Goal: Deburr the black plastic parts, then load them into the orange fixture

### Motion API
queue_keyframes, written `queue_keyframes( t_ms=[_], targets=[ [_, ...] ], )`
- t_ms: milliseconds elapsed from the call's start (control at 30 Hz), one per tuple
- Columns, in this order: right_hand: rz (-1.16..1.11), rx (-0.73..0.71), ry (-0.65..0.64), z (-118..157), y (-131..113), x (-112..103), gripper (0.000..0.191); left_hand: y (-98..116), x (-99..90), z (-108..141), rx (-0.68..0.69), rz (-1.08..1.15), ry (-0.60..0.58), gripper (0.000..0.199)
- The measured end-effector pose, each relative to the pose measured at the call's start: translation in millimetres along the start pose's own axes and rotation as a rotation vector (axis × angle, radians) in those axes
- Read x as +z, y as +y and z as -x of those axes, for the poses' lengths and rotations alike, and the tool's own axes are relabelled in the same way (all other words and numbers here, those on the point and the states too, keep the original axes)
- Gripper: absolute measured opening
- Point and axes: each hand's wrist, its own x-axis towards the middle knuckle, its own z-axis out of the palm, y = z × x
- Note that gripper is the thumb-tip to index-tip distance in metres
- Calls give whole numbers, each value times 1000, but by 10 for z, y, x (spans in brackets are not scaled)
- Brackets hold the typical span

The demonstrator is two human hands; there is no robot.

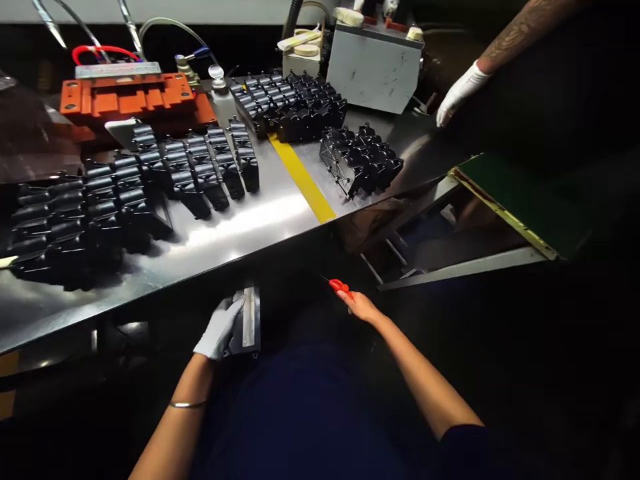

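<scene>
My left hand (221, 329), in a white glove, grips a dark flat rectangular part (253, 327) below the table's front edge. A pale strip runs along the face of that part, and my thumb lies near it. My bare right hand (361, 306) is closed around a red-handled tool (339, 287) with a thin pointed tip. The tip points up and to the left, apart from the part. Rows of ribbed black molded parts (195, 167) stand on the metal table (240, 233) beyond my hands.
A yellow stripe (300, 177) crosses the tabletop between groups of black parts (361, 160). Behind them are an orange fixture (130, 100), a white bottle (223, 97) and a grey box (373, 67). A co-worker's gloved hand (463, 93) hangs above a green-topped stand (530, 200) at right.
</scene>
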Motion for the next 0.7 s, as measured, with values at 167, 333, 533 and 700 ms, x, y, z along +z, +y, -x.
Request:
queue_keyframes(
  t_ms=[167,333,533,700],
  targets=[
    [51,-410,-45,403,-503,-40,57,13,-78,-89,48,-80,59,47],
    [143,-380,41,498,-762,-14,55,-126,-235,-101,76,-136,42,51],
    [175,-401,-3,500,-871,10,53,-246,-334,-83,59,-3,5,57],
    [178,-587,-196,637,-858,-1,55,-259,-414,-103,-102,282,-67,40]
  ],
)
